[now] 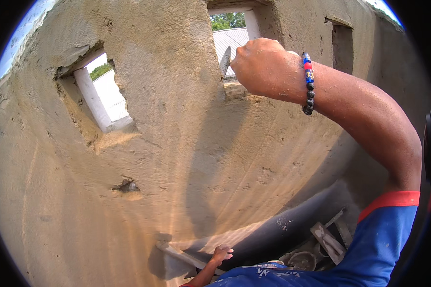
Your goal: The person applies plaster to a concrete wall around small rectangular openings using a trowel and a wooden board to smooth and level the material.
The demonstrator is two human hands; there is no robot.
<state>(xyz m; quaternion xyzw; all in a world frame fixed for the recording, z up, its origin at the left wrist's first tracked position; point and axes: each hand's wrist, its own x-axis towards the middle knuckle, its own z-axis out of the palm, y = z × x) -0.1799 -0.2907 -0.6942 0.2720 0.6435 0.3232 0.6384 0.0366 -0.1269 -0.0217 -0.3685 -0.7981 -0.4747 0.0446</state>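
My right hand (256,67) is raised in a fist before the middle window opening (251,21) in the plastered wall (163,119). Beside its knuckles a narrow grey piece shows, possibly a tool; I cannot make out what the fist holds. A beaded bracelet (307,83) circles that wrist. Low in the view my left hand (221,254) has its fingers loosely apart, with nothing visible in them. It is near a pale wooden board (182,254) at the wall's foot.
The wall has a left window opening (88,100), a narrow recess (342,48) at the right and a rough hole (127,186) lower down. At the bottom right lie boards (328,244), a round bowl (301,260) and other items beside my body.
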